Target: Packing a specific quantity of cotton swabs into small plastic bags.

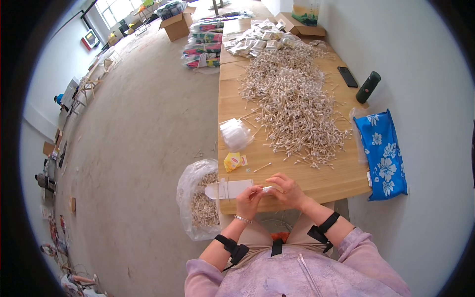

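Observation:
Both of my hands meet at the near edge of the table. My left hand (249,200) is closed in a pinch at one end of a small, shiny white piece (267,189), perhaps thin plastic. At its other end, the bent fingers of my right hand (288,192) close on the same piece. Just left of my left hand lies a flat white box or card (240,188) with a clear rounded end sticking out past the table edge. A large loose heap of cotton swabs (297,106) covers the middle of the table, and one stray swab (262,167) lies nearer my hands.
A stack of clear plastic bags (236,134) and yellow cards (232,162) lie along the left edge. Below hangs a clear sack of swabs (204,208). Packed bags (257,39) are piled behind. On the right are a phone (347,76), dark bottle (368,87) and blue floral bag (383,156).

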`<state>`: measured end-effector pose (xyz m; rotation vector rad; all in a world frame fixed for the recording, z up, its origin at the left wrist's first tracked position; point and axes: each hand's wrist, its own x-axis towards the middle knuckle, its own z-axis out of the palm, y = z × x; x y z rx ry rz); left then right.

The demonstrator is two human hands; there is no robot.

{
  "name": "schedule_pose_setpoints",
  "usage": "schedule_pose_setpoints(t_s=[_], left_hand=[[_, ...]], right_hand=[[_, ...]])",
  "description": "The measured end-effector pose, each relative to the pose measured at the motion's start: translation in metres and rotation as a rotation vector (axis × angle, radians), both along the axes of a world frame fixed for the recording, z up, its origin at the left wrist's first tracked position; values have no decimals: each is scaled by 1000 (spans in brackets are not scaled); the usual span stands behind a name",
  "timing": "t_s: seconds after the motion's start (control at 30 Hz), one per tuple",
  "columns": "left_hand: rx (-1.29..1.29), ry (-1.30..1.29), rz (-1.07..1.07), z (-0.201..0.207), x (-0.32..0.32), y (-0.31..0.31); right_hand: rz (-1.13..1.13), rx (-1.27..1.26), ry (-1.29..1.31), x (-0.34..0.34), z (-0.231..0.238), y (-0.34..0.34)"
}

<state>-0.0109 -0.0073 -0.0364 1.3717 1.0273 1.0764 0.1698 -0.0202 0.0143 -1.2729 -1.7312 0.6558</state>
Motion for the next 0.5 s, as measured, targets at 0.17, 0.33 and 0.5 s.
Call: schedule_pose_setpoints(t_s=[0.17,0.33,0.5], left_hand=[[57,74,-25,10,2,0],[10,52,-42,17,7,-1],[-59,-33,-34,8,2,0]], right_hand=[[24,-13,-132,0,-3,1],[36,-6,-138,3,1,1],[24,16,-138,-1,8,0]])
